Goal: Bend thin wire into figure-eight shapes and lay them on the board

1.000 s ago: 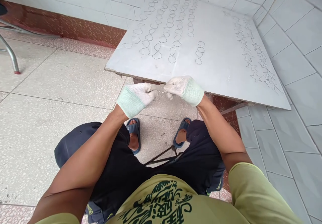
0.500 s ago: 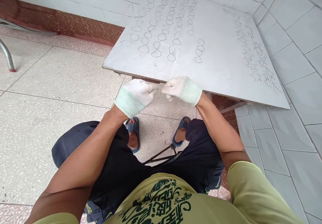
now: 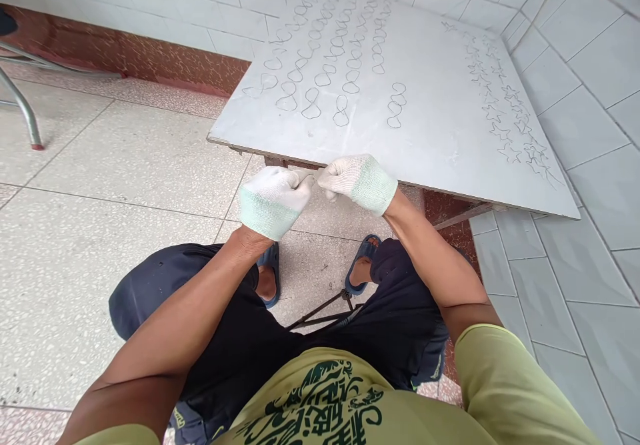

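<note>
My gloved left hand [image 3: 275,198] is closed in a pinch just off the front edge of the white board [image 3: 430,138]. Facing it, my right hand [image 3: 357,181], in a matching white glove with a green cuff, pinches too. A short bit of thin wire [image 3: 314,177] shows in the narrow gap between the fingertips; the rest is hidden by the gloves. On the board lie rows of thin wire figure-eights [image 3: 341,110], several joined loops long. Star-shaped wire pieces [image 3: 509,151] line its right side.
Tiled walls [image 3: 585,131] border the board at the back and right. A metal chair leg [image 3: 25,111] stands on the speckled floor [image 3: 115,171] at the left. My sandalled feet [image 3: 363,265] and a dark folding frame [image 3: 320,311] are below my hands.
My left hand has turned, its thumb now folded over the forefinger and its wrist a little lower and further right. My right hand stays nearly where it was, still pinching.
</note>
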A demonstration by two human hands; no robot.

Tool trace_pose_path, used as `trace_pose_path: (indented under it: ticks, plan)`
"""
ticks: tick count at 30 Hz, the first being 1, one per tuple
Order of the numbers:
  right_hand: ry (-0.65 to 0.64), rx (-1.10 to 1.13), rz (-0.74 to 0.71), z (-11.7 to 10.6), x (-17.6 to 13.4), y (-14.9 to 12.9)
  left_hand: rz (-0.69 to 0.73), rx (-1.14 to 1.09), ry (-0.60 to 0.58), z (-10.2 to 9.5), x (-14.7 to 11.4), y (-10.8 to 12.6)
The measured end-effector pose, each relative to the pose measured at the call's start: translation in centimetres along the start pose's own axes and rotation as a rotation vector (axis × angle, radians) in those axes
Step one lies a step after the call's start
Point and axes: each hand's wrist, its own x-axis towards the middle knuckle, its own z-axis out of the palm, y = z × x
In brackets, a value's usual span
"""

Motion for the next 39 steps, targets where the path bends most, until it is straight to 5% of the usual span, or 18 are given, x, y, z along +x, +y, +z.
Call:
trace_pose_path:
  ticks: [7,13,18,26,39]
  plan:
    - [-0.002,-0.075,0.030,0.8,1.4,0.5,-0.264,-0.216,0.065,2.0,-0.5,0.8]
    - [-0.009,0.008,0.063,-0.1,1.5,0.2,-0.243,-0.448,0.043,1.8,-0.4,0.4]
    - [0.015,0.103,0.074,-0.3,0.9,-0.1,-0.205,-0.808,-0.135,0.9,0.4,-2.2]
    - [0.020,0.011,0.036,-0.4,1.0,0.0,-0.228,-1.434,-0.435,3.1,2.7,-4.6]
    - [0.014,0.118,-0.045,-0.7,-0.4,-0.8,-0.067,-1.361,-0.521,3.2,3.9,-4.3]
